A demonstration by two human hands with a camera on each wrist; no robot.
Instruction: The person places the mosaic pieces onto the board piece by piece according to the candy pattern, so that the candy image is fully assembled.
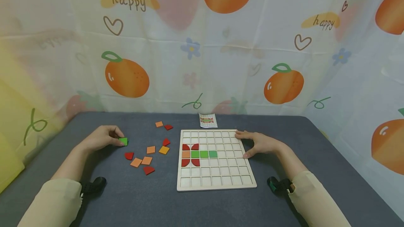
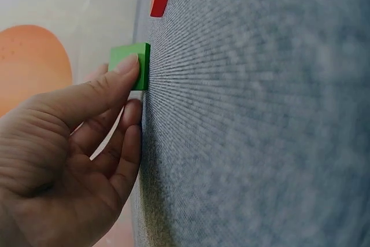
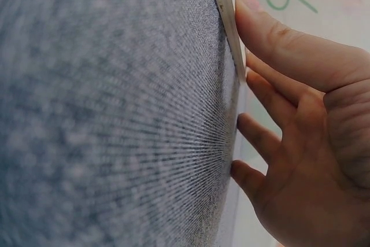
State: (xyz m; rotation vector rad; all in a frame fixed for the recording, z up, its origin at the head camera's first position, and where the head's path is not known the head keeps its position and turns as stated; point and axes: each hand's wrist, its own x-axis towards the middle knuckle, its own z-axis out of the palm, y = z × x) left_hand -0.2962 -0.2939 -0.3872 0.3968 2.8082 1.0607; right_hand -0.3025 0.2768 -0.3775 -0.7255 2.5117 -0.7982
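Observation:
My left hand (image 1: pixel 102 138) pinches a green square tile (image 1: pixel 123 141) between thumb and fingers at the table's left. In the left wrist view the green tile (image 2: pixel 128 65) is tilted up, its lower edge right at the cloth. My right hand (image 1: pixel 260 143) rests on the right side of a pale gridded board (image 1: pixel 217 182), thumb at the edge and fingers spread to the far corner. The right wrist view has the thumb (image 3: pixel 283 39) along the board's rim (image 3: pixel 225 18). On the board lie an orange tile (image 1: pixel 186 154), green tiles (image 1: pixel 204 154) in a row and several red rounded pieces (image 1: pixel 185 163).
Loose orange tiles (image 1: pixel 146 160), a yellow-orange tile (image 1: pixel 164 150) and red pieces (image 1: pixel 149 170) lie between my left hand and the board. A small pattern card (image 1: pixel 208 121) sits beyond the board's far edge. A fruit-printed curtain (image 1: pixel 221 80) hangs behind the dark table (image 1: pixel 142 206).

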